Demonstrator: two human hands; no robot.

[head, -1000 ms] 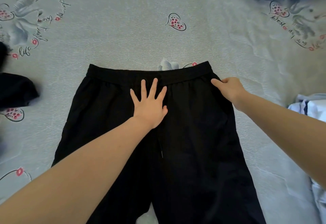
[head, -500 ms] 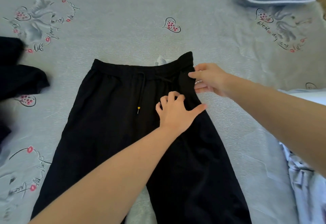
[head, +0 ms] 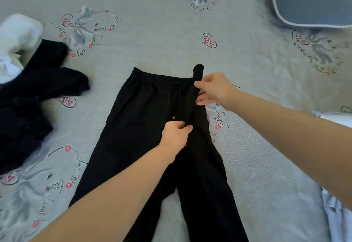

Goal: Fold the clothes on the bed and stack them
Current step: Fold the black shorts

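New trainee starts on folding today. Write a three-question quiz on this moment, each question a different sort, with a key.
1. True or false: both hands grip the black trousers.
2. Which hand pinches the waistband's lifted edge? A left hand B right hand
3. Fill in: the drawstring tip is ____ in colour.

Key: 1 true; 2 B; 3 yellow.

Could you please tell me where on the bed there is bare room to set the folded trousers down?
Bare printed grey bedsheet lies beyond the black trousers' waistband, between the heap of black clothes and the blue-grey pillow. A narrower strip runs right of the trousers. The left edge is crowded; pale blue clothes take the right.
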